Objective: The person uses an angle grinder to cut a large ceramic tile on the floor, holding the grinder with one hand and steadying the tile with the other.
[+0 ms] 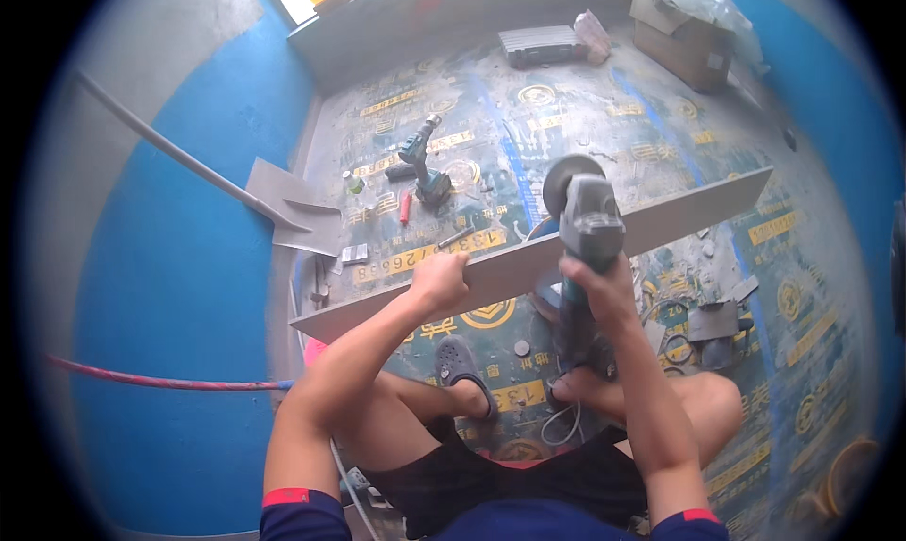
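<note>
My left hand [441, 282] is closed over the upper edge of a long, narrow grey tile strip [514, 269], left of its middle. The strip stands on edge across my front, slanting up to the right. In my right hand [604, 286] is a dark green and grey angle grinder [593, 222], its body pointing away from me. The grinder's round disc [569, 183] is at the strip's far side; whether it touches the strip I cannot tell. The lower end of the grinder hangs above my right foot.
A cordless drill [427, 168] and a red tube [406, 208] lie beyond the strip. A shovel [293, 211] leans on the blue left wall. Far off are a grey case [540, 46] and cardboard box [679, 41]. Broken tile pieces [713, 322] lie at right; a cable [563, 426] loops near my foot.
</note>
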The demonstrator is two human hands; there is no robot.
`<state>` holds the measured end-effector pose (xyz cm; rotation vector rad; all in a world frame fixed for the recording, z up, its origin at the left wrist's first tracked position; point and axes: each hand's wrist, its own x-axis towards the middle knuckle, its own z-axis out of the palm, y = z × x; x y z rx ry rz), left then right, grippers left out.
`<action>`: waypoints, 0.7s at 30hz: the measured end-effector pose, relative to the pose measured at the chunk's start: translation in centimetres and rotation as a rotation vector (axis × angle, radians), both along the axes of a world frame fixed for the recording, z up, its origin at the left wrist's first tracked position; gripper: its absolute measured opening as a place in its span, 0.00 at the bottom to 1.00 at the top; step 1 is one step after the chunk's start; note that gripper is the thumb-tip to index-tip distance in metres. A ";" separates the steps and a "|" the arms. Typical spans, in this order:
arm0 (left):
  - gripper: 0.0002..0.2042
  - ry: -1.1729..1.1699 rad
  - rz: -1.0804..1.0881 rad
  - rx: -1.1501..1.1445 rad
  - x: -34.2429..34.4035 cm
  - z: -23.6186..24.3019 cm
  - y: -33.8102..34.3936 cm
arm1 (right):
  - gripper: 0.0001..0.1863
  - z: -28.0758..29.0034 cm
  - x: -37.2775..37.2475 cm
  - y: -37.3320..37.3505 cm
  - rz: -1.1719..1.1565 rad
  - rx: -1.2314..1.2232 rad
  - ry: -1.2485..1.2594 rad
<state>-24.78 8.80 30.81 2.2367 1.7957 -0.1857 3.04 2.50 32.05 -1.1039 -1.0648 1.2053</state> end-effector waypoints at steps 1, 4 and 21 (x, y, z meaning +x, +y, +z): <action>0.23 0.013 -0.018 -0.003 0.1 0.3 0.2 | 0.27 0.4 0.2 -0.9 -0.030 0.006 -0.049; 0.23 -0.014 -0.025 0.010 0.0 1.1 0.0 | 0.24 1.8 -0.1 -4.0 0.011 -0.109 -0.228; 0.25 -0.134 -0.144 -0.066 -1.1 1.1 1.4 | 0.31 -2.4 -7.1 -6.2 0.025 -0.254 -0.568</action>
